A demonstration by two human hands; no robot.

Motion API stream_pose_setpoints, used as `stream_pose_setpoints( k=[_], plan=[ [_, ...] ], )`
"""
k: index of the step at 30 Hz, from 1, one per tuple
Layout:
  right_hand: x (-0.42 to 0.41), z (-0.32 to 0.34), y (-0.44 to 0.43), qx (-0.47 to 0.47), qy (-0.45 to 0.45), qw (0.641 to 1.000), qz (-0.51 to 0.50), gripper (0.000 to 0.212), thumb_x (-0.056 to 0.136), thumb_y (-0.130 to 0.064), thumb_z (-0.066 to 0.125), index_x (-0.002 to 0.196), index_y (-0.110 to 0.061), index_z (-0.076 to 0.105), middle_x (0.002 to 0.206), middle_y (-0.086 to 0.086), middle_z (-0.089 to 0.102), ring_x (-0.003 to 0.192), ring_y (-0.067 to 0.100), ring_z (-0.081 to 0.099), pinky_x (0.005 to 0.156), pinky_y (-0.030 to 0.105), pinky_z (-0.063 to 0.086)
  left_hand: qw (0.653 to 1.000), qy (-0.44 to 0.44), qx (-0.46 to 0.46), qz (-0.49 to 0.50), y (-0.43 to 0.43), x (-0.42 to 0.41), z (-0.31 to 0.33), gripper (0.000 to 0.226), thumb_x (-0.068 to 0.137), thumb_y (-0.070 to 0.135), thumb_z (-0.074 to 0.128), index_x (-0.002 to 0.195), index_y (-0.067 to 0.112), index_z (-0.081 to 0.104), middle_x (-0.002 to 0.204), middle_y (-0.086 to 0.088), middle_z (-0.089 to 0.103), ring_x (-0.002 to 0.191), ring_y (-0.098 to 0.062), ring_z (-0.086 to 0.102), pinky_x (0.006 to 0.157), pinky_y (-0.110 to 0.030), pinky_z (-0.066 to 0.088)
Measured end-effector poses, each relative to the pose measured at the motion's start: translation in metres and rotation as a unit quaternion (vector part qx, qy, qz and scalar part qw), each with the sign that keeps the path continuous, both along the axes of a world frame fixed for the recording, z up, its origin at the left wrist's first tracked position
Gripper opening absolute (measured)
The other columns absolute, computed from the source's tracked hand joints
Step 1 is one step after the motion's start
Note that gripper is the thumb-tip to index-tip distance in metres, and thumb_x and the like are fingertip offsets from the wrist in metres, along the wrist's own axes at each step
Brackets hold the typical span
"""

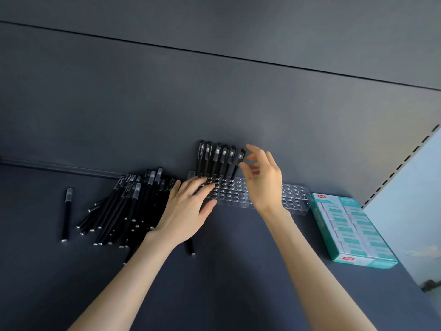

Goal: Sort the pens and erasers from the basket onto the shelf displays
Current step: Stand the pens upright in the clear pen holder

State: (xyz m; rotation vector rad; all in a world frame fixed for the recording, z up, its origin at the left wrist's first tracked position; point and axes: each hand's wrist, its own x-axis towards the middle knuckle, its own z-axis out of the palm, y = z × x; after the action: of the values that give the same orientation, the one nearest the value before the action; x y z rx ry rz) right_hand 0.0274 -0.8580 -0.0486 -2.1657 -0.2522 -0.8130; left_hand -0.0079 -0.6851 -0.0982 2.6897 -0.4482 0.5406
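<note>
While the loose pens (128, 204) are heaped just left of the left hand (185, 209), long axes front to back, that hand is laid flat, fingers spread, on the clear holder (296, 199). The right hand (262, 180), farther off, is held slack, pinching nothing, beside the cap of the last standing pen (239, 161).

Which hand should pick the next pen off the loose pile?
Left. The left hand rests on the end of the rack right beside the pile; the right hand is up by the standing pens, farther off.
</note>
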Motion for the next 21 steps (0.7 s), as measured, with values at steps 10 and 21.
stream_pose_setpoints(
  k=[10,21],
  plan=[
    [-0.054,-0.013,0.073,-0.010,0.051,0.995,0.088,0.013,0.092,-0.017,0.057,0.101,-0.012,0.065,0.092,-0.003,0.061,0.073,0.011,0.059,0.069,0.030,0.051,0.981,-0.041,-0.101,0.159,0.076,-0.054,0.008,0.030,0.087,0.030,0.049,0.102,0.012,0.068,0.102,-0.005,0.065,0.093,-0.031,0.061,0.080,-0.046,0.044],
    [-0.050,-0.037,0.187,-0.072,0.201,0.977,0.002,0.035,0.091,-0.036,0.056,0.118,-0.013,0.057,0.111,0.002,0.061,0.102,0.021,0.057,0.085,0.036,0.048,0.965,0.149,-0.088,0.199,0.169,-0.038,0.006,0.065,0.092,0.055,0.044,0.136,0.007,0.044,0.132,-0.011,0.049,0.122,-0.029,0.045,0.096,-0.037,0.038]
  ],
)
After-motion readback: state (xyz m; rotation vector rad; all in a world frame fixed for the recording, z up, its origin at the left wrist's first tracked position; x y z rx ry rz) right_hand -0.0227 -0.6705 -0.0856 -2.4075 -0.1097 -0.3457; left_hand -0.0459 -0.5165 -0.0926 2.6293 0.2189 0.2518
